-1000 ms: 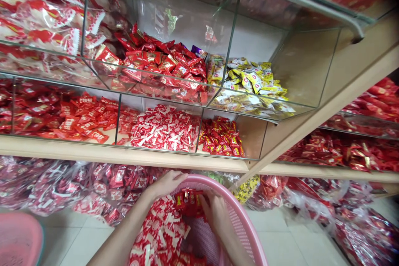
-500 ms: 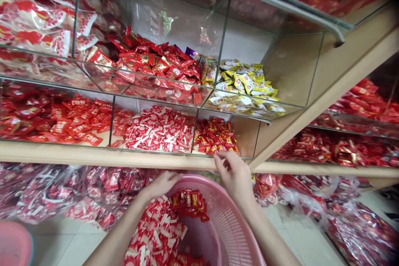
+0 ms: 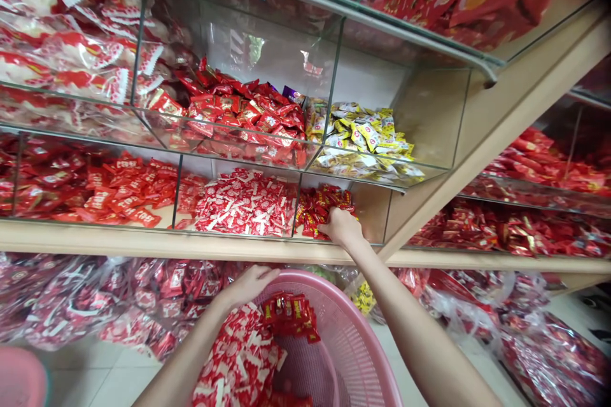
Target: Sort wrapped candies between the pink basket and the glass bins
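Two bare hands are busy by the pink basket [image 3: 356, 356]. The left hand [image 3: 252, 281] is on its far left rim, likely to hold it steady. Those fingers bend a little, but I cannot tell if they grip. The right hand [image 3: 344, 227] is up past the basket, at the little bin [image 3: 372, 210] of red and yellow candies [image 3: 315, 203]. Its fingers curl in, narrow, and I cannot tell if a candy is in them. Inside the basket, a big heap of red and white candies [image 3: 238, 356] fills the left side. A small bunch [image 3: 291, 315] of red and yellow ones lies near the far rim, maybe put there so the kinds do not mix. The basket sits close below the shelf [image 3: 143, 238], which probably makes reaching easy.
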The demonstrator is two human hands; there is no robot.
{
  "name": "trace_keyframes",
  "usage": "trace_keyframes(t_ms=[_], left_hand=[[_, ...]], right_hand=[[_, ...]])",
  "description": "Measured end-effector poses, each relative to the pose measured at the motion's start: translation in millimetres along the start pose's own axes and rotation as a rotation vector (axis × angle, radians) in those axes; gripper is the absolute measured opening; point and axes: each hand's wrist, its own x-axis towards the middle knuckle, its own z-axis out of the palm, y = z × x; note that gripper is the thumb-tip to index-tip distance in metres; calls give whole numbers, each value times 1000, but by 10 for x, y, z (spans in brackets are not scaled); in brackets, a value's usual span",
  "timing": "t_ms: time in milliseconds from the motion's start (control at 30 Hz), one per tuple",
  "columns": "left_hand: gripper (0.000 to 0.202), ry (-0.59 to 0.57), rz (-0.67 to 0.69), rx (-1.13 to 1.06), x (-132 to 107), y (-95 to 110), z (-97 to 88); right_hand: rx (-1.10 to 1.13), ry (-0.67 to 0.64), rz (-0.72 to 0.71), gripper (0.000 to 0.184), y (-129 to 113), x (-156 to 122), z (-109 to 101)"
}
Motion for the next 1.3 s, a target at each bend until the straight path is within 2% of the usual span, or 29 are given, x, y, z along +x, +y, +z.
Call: trace_keyframes(t_ms=[233,367,567,733,900,1100,1300], left_hand=[[58,-2,7,0,9,-42,9],[59,7,11,10,1,-31,9],[60,10,9,-11,0,-31,18],[61,20,12,-13,-5,-33,20],[62,23,-4,-15,-8,-35,19],[60,17,11,-27,-3,-24,17],[58,14,23,-20,-4,-29,17]], right_hand=[[174,-23,-52,18,159,121,41],[303,-25,-85,11,241,178,-27],[390,-9,-143,8,216,169,-143],[434,1,-265,7,171,203,-13],[259,-52,-215,10,92,145,70],[-23,-1,-114,28,-98,-30,-25],[-129,-69,-108,37,-234,-15,-53]])
